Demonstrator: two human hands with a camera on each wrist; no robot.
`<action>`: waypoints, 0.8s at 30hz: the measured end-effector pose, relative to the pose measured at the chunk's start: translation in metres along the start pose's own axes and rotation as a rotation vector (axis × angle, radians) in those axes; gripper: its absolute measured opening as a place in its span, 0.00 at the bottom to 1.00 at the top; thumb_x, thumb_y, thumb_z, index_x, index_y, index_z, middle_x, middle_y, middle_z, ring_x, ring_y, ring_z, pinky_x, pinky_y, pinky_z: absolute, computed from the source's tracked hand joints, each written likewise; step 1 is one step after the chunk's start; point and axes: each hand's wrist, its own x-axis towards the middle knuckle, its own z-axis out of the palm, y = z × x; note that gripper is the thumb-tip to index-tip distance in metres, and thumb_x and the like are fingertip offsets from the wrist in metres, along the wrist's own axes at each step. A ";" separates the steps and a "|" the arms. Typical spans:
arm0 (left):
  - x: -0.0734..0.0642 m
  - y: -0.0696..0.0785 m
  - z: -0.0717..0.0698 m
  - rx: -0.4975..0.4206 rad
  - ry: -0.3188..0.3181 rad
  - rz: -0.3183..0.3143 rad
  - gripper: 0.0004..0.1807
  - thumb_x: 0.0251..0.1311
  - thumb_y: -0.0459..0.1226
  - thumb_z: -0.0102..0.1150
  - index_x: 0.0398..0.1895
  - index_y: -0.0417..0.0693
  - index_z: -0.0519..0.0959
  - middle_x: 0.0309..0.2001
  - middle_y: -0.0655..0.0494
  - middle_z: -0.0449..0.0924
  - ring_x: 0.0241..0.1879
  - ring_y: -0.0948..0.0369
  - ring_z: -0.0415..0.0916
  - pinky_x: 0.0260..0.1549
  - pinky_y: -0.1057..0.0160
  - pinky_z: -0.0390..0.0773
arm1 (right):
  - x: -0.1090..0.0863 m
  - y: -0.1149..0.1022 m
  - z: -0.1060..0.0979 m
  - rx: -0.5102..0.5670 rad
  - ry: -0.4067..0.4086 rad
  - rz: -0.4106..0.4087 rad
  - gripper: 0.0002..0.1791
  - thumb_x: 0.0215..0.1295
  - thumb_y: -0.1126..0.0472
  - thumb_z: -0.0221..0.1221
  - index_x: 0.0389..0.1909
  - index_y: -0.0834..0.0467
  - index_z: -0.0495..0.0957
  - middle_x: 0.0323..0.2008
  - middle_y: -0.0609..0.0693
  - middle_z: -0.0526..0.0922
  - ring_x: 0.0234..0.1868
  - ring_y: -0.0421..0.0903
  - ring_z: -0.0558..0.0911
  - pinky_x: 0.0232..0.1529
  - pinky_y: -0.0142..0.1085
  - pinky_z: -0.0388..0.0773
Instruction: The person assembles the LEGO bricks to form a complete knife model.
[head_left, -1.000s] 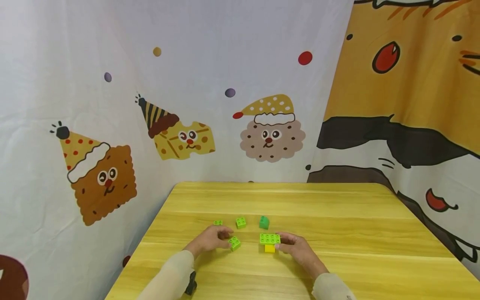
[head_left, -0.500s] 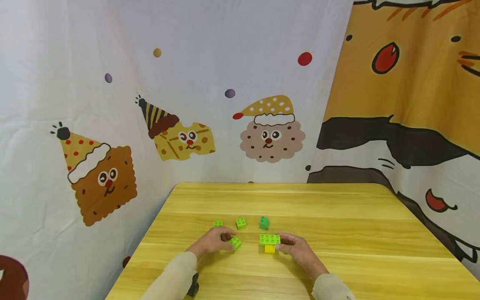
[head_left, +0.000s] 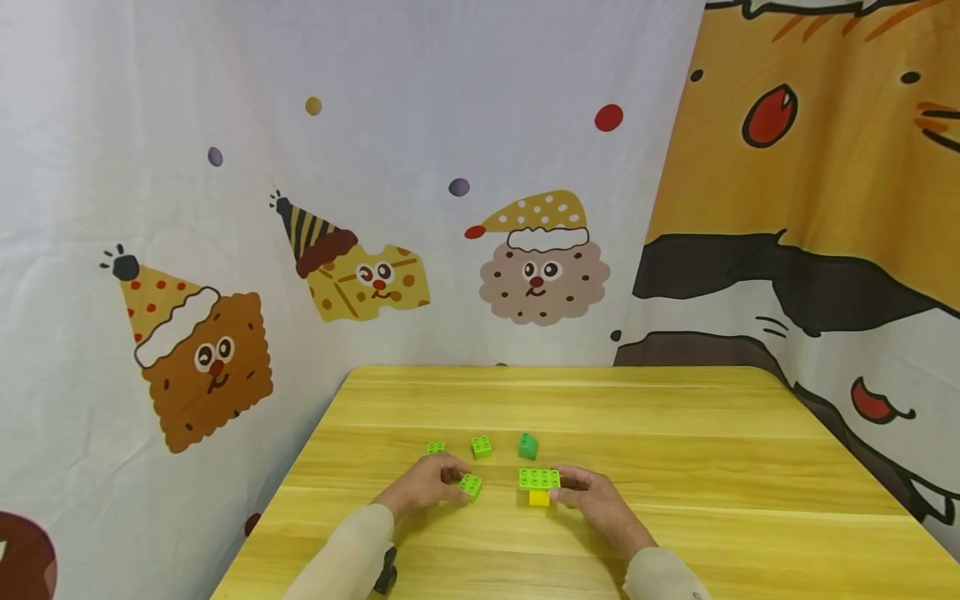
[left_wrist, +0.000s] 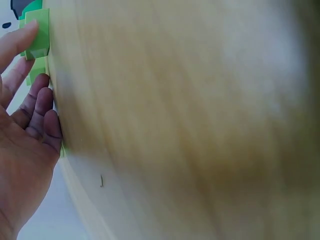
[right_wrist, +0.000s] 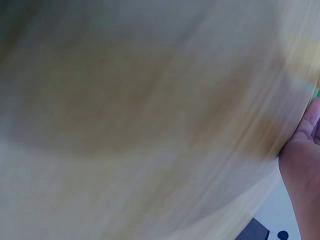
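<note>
In the head view my left hand (head_left: 427, 483) pinches a small lime-green four-stud toy brick (head_left: 470, 487) between thumb and index finger, low over the table. The left wrist view has the thumb against the side of this brick (left_wrist: 39, 37), with the other fingers loosely bent below. My right hand (head_left: 594, 497) holds the right end of a longer lime-green brick (head_left: 539, 478), which sits across a yellow brick (head_left: 538, 498) like a T. Only part of the right hand (right_wrist: 302, 165) enters the right wrist view, where the bricks are mostly out of frame.
Beyond the hands, a lime-green brick (head_left: 482, 447) and a dark green brick with a curved side (head_left: 528, 446) stand on the wooden table (head_left: 600, 400). Another lime-green brick (head_left: 436, 447) is partly behind the left hand. A printed cloth (head_left: 450, 333) hangs behind the table.
The left hand has shifted slightly right, and the small lime-green brick in its fingers has turned a little. The right hand and its stacked bricks stay in place.
</note>
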 end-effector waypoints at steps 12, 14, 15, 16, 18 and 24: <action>0.000 0.002 0.000 -0.030 0.031 -0.050 0.16 0.55 0.40 0.73 0.47 0.50 0.83 0.40 0.60 0.78 0.41 0.60 0.72 0.41 0.59 0.74 | -0.001 0.000 0.000 -0.011 0.013 0.005 0.29 0.63 0.55 0.67 0.63 0.63 0.75 0.51 0.55 0.81 0.49 0.48 0.79 0.48 0.43 0.76; 0.001 0.002 0.001 -0.044 0.040 -0.058 0.16 0.55 0.41 0.74 0.46 0.51 0.83 0.40 0.60 0.78 0.41 0.60 0.73 0.41 0.58 0.75 | -0.001 -0.001 0.001 -0.010 0.021 0.013 0.29 0.63 0.54 0.68 0.62 0.63 0.76 0.51 0.55 0.82 0.49 0.48 0.79 0.49 0.43 0.76; 0.001 0.003 0.001 -0.051 0.044 -0.062 0.16 0.55 0.42 0.74 0.45 0.51 0.83 0.40 0.60 0.78 0.41 0.60 0.73 0.41 0.57 0.75 | -0.001 -0.001 0.001 -0.008 0.027 0.017 0.30 0.62 0.54 0.68 0.62 0.62 0.76 0.50 0.54 0.82 0.49 0.48 0.79 0.49 0.44 0.76; 0.002 0.003 0.002 -0.056 0.048 -0.065 0.16 0.55 0.42 0.74 0.45 0.51 0.83 0.40 0.60 0.78 0.41 0.60 0.73 0.42 0.57 0.75 | -0.001 -0.001 0.001 -0.009 0.025 0.018 0.30 0.62 0.53 0.68 0.62 0.62 0.76 0.51 0.54 0.82 0.50 0.49 0.79 0.49 0.44 0.76; 0.004 0.002 0.003 -0.066 0.059 -0.063 0.16 0.55 0.43 0.74 0.45 0.51 0.82 0.41 0.60 0.79 0.43 0.59 0.74 0.44 0.54 0.76 | -0.001 -0.002 0.001 -0.013 0.020 0.019 0.31 0.62 0.53 0.68 0.63 0.62 0.75 0.51 0.54 0.82 0.50 0.49 0.79 0.50 0.45 0.76; 0.008 0.009 0.004 -0.099 0.079 -0.066 0.17 0.57 0.46 0.72 0.47 0.52 0.82 0.43 0.60 0.80 0.46 0.59 0.75 0.48 0.52 0.76 | 0.000 -0.002 0.001 -0.018 0.023 0.018 0.32 0.62 0.52 0.68 0.64 0.62 0.75 0.51 0.54 0.82 0.50 0.49 0.79 0.50 0.45 0.77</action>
